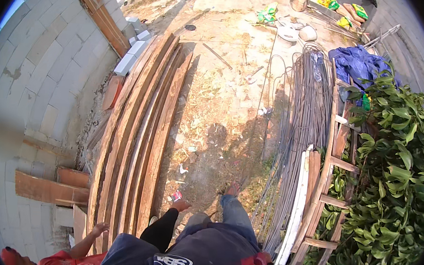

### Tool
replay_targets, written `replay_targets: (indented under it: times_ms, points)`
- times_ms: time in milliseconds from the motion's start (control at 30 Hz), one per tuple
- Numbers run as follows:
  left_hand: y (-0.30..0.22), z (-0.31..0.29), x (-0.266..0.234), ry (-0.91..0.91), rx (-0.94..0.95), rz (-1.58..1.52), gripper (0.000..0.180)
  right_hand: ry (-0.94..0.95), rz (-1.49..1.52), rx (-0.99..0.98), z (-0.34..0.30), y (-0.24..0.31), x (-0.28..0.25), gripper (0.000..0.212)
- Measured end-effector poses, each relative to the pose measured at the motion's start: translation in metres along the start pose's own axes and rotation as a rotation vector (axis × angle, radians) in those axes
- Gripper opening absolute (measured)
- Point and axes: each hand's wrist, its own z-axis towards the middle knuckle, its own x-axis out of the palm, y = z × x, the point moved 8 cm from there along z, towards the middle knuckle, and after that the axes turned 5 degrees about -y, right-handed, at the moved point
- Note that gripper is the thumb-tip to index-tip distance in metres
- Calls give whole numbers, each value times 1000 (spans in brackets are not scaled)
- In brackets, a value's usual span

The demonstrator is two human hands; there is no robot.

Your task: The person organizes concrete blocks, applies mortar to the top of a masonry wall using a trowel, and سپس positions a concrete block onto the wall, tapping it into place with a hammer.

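1. Head view, far left: a grey block wall (35,64) with flat brown wooden boards (48,188) jutting at its foot; their ends could catch a shin if someone stepped too close

2. Next, a co-worker in a red top (69,262), one bare hand (99,228) over the planks; whether it touches them I cannot tell, but fingers could be pinched if the timber shifted

3. Long, rough brown timber planks (134,120) lie side by side, running away from the wearer, left of the dusty ground (215,102); an uneven lift could make one roll or shed splinters

4. Just right of their near end, what seems the wearer's left hand (181,204) hangs from a black sleeve (159,227) beside a small red-and-white packet (177,195); its grip is too small to read, held or merely overlapping I cannot say

5. The right hand does not show, so its grip cannot be told; ahead of the dark blue shirt (205,252), an apparently bare foot (233,188) risks a cut from debris

6. Right, thin grey metal rods (311,106) lie bundled beside a pale wooden ladder (344,164) and green leaves (394,201); stray rods could trip a sideways step
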Motion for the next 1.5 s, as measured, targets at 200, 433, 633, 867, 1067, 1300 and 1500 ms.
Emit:
replay_targets:
  times_ms: [200,433,633,867,1067,1300,1500]
  points:
    - [100,-5,-102,-347,-309,-700,50,-202,-163,-447,28,462,-71,40]
    - [101,23,-89,-199,-819,-1319,60,-167,-157,-828,-2,889,56,52]
    - [8,190,-256,146,-347,-669,66,78,-197,-486,75,907,115,55]
    - [16,419,-730,-505,-464,-473,60,18,-250,-196,90,1042,182,46]
    - [-115,533,-1083,-995,-96,-817,61,73,-255,-229,110,1194,226,38]
    - [-363,619,-1103,-437,267,-561,91,-87,-227,-419,151,1473,178,30]
    - [-327,701,-1046,-217,52,-422,103,31,-168,-855,74,1818,255,36]
